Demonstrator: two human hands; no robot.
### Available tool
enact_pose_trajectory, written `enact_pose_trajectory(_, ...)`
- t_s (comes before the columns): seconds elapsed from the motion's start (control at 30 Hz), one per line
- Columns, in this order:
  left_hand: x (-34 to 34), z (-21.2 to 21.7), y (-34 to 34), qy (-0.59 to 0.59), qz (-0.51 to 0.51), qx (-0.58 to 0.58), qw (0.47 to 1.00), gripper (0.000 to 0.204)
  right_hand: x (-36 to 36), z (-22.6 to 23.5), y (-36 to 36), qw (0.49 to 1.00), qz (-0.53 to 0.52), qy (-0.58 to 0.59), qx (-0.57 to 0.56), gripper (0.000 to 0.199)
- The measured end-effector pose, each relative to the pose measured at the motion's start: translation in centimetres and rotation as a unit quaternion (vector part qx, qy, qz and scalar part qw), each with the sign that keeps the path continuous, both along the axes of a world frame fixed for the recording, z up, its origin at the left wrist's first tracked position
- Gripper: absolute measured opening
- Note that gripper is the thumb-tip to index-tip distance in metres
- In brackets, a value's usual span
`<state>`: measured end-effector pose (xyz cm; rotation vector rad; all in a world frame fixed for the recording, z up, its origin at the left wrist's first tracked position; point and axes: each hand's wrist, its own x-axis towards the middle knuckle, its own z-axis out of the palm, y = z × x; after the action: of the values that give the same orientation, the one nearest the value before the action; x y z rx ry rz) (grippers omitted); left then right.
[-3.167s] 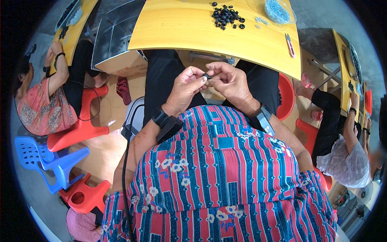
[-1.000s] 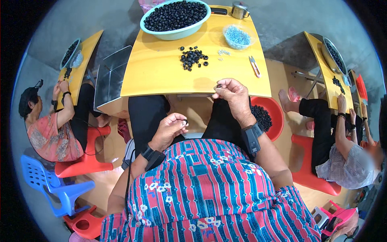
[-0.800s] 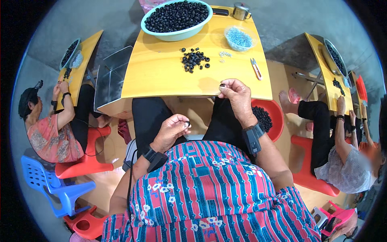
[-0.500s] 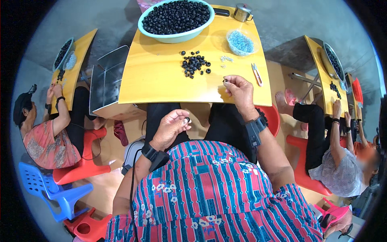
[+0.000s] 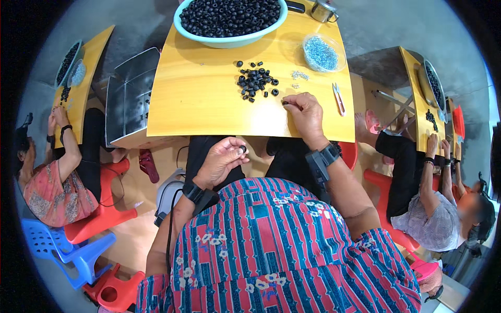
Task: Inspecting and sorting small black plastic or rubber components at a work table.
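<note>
My left hand (image 5: 222,160) is below the table's near edge, thumb and fingers pinching a small black ring-shaped bead (image 5: 243,149). Over the yellow table (image 5: 203,112), my right hand (image 5: 307,116) pinches another small dark bead (image 5: 285,103) between thumb and forefinger. Just beyond and left of it lies a loose pile of black beads (image 5: 257,80). A few small clear pieces (image 5: 299,75) are scattered right of the pile. Orange-and-white thread snips (image 5: 339,99) lie to the right of my right hand.
A pale green basin (image 5: 229,41) heaped with black beads stands at the far side, beside a dark handle (image 5: 295,7) and metal cup (image 5: 324,11). A clear tub (image 5: 322,53) holds blue-tinted pieces. An open metal-lined box (image 5: 128,101) sits left. People work at tables on both sides.
My right hand has moved a little left, its bead closer to the pile. My left hand keeps its pinch on the ring-shaped bead. The whole view has shifted slightly.
</note>
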<state>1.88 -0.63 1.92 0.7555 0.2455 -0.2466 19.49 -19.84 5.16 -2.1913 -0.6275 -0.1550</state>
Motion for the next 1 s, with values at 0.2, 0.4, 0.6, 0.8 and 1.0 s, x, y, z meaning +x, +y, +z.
enact_pose_trajectory(0.2,-0.5,0.2,0.3,-0.004,0.003,0.018,1.0,0.013,-0.6,0.3,-1.0,0.999,0.011,-0.052,-0.001,0.01)
enact_pose_trajectory(0.4,-1.0,-0.3,0.3,-0.007,0.013,0.006,1.0,0.015,-1.0,1.0,-1.3,0.989,-0.024,0.087,0.118,0.008)
enact_pose_trajectory(0.6,-0.9,-0.1,0.2,0.001,0.006,-0.001,1.0,0.016,1.8,-0.5,-2.2,0.996,-0.065,-0.037,0.05,0.015)
enact_pose_trajectory(0.8,-1.0,-0.5,0.3,0.005,0.011,-0.001,1.0,0.015,2.4,-0.1,-1.7,0.993,-0.071,-0.093,-0.022,0.011)
enact_pose_trajectory(1.0,-0.8,-0.6,0.3,0.01,0.014,-0.007,1.0,0.015,2.6,0.2,-1.7,0.993,-0.07,-0.086,-0.047,0.008)
